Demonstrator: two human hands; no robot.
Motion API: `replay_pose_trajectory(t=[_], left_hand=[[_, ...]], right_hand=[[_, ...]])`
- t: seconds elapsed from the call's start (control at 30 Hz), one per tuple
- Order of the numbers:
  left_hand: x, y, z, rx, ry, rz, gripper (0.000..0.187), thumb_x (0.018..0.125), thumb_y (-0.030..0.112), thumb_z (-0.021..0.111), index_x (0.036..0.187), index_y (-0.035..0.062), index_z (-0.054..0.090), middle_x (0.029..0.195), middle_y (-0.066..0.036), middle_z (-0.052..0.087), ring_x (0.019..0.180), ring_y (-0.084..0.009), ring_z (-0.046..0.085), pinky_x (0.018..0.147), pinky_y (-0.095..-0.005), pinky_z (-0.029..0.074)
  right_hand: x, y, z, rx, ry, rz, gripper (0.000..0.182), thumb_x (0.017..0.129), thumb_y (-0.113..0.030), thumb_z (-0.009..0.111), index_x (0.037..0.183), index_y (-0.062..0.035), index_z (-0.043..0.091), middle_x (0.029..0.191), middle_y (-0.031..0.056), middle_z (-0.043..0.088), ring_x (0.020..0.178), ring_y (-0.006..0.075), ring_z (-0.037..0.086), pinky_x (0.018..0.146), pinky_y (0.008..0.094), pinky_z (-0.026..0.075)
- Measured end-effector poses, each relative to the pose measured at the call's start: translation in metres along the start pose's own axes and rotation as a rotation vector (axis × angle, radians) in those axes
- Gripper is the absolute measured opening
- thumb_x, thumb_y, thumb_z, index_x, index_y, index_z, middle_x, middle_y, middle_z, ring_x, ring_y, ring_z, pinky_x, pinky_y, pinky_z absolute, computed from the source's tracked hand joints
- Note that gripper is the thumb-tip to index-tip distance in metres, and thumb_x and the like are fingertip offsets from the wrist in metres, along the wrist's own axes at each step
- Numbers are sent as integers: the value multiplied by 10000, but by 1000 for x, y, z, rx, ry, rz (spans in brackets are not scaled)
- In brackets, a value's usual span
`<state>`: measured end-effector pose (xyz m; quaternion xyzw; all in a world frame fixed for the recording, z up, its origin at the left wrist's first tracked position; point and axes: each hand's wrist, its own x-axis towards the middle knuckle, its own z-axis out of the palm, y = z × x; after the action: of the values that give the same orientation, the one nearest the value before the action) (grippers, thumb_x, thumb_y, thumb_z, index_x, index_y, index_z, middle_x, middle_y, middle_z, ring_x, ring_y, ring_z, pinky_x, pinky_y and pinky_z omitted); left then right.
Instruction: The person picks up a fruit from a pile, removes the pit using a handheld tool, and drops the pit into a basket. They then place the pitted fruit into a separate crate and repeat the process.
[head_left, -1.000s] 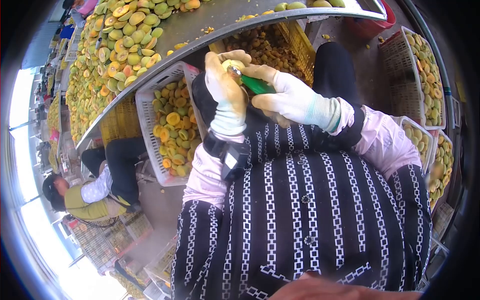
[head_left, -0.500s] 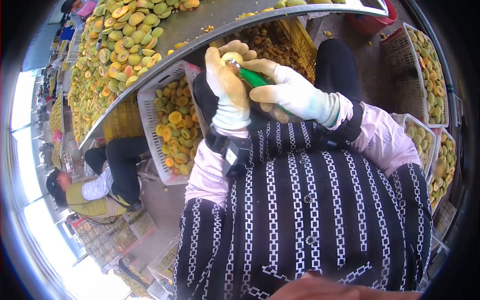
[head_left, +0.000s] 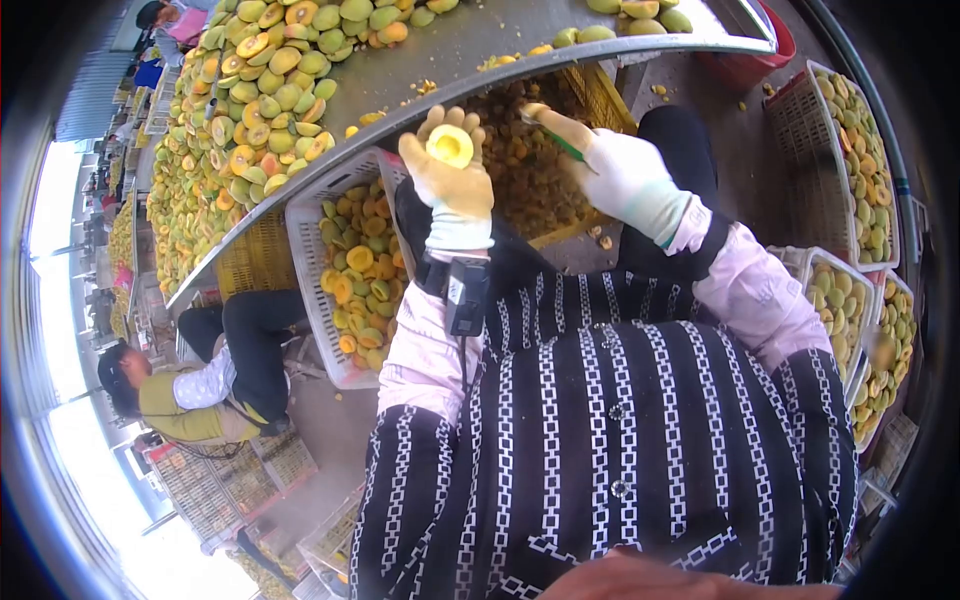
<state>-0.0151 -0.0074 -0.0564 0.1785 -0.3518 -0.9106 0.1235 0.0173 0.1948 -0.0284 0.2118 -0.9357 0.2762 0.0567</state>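
Note:
My left hand [head_left: 450, 190] is palm up with fingers curled, cradling a peach half [head_left: 450, 147] whose pale yellow cut face and hollow centre face me. To its right, my right hand [head_left: 620, 175] grips a green-handled pitting spoon [head_left: 566, 147]; its metal tip points up and left, blurred over the crate below. Both hands wear white gloves with stained yellowish fingers. Tool and fruit are apart. Beneath the right hand, a yellow crate [head_left: 603, 98] holds dark orange-brown scraps and pits.
A metal table [head_left: 400, 60] edge curves ahead, heaped with halved fruit [head_left: 265, 110] at left. A white crate [head_left: 305, 260] of peach halves stands by my left knee. More filled crates [head_left: 800, 140] line the right, near a red tub [head_left: 750, 60]. Another person [head_left: 200, 390] sits at left.
My hands have separated. The right hand drew the spoon away from the fruit, rightward over the scrap crate. The left hand opened out somewhat, showing the hollowed peach half on its palm.

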Motion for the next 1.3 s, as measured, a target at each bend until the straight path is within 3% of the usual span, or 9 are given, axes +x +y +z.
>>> replay_pose_trajectory(t=[0.2,0.47,0.67,0.77,0.87,1.0,1.07,1.17,1.3], left_hand=[[-16,7,7,-104,-166,-313,507,954,510,426,1093,48,582,1013,-139,653,891,-297,647,748,-363,550],[-52,12,20,430,-261,-228,544,979,540,359,1098,42,542,860,-90,643,608,-250,649,455,-242,463],[-53,25,18,408,-233,-330,635,951,601,375,1220,31,452,820,-146,660,563,-226,638,436,-236,437],[-58,21,25,309,-224,-375,573,965,573,368,1160,59,529,829,-158,672,579,-254,648,409,-231,424],[-59,19,28,326,-242,-323,594,960,589,367,1164,55,524,830,-164,673,585,-253,650,405,-223,417],[-62,25,27,425,-233,-290,613,961,591,359,1167,34,513,818,-131,663,540,-251,633,387,-230,415],[-62,25,28,444,-217,-312,613,964,586,354,1180,31,501,788,-132,656,522,-247,626,382,-227,424],[-65,23,29,455,-248,-301,625,964,587,354,1199,22,483,771,-153,654,522,-241,624,384,-217,429],[-67,41,21,442,-236,-279,644,964,584,355,1229,9,471,784,-152,654,513,-229,613,373,-212,413]], right_hand=[[0,-4,-16,68,62,-188,476,859,-206,606,1323,-244,506,777,127,596,655,299,622,588,393,509],[12,-6,-33,-219,-72,-414,528,841,-144,564,1343,-296,496,785,99,580,635,279,614,591,390,510],[15,14,-55,-267,-17,-177,493,843,-128,536,1308,-293,534,775,106,582,661,294,631,623,398,529],[10,-9,-61,-50,-20,-379,472,834,-135,564,1281,-287,555,764,87,571,652,278,625,610,395,518],[13,-9,-47,-253,-113,-500,499,829,-140,572,1298,-305,537,806,76,571,694,282,628,619,387,514],[16,10,-63,-338,-39,-320,540,813,-118,555,1319,-306,532,764,77,559,663,259,620,600,381,511],[16,10,-63,-287,95,-397,543,764,-97,588,1287,-241,572,683,55,516,590,250,574,569,373,473],[9,-8,-62,-281,-49,-476,554,836,-143,544,1345,-353,488,790,85,563,668,265,619,606,385,508],[20,16,-56,-242,-48,-249,488,779,-105,567,1252,-222,592,788,142,600,659,320,619,604,412,500]])
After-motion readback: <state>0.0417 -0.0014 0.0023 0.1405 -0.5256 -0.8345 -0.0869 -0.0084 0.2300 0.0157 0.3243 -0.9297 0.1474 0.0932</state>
